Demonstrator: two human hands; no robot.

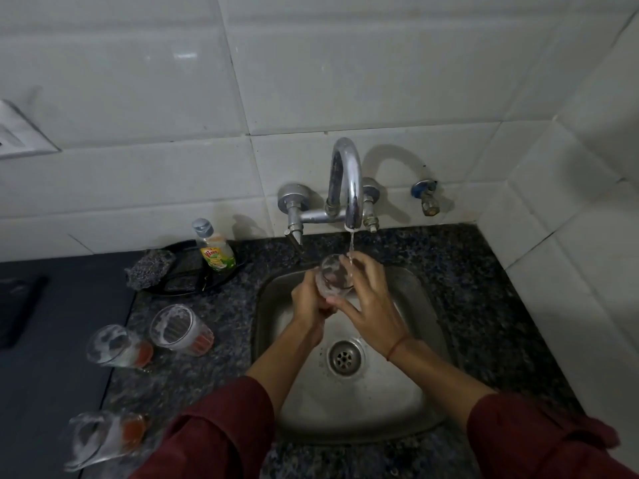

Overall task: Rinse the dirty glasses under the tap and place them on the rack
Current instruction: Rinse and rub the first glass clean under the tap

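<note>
A clear soapy glass (332,275) is held over the steel sink (411,406), its mouth tilted up toward the chrome tap (347,188). A thin stream of water falls from the spout onto its right rim. My left hand (309,300) grips the glass around its base. My right hand (368,299) wraps its right side, fingers along the rim under the water. Three more foamy glasses with orange bases stand on the counter at the left: one (179,329), another (116,346), and a blurred one (103,439) near the front edge.
A dish-soap bottle (213,251) and a grey scrubber (151,269) sit on a black tray (186,283) left of the tap. A spare wall valve (427,198) is at the right. The dark granite counter (491,305) surrounds the sink. No rack is in view.
</note>
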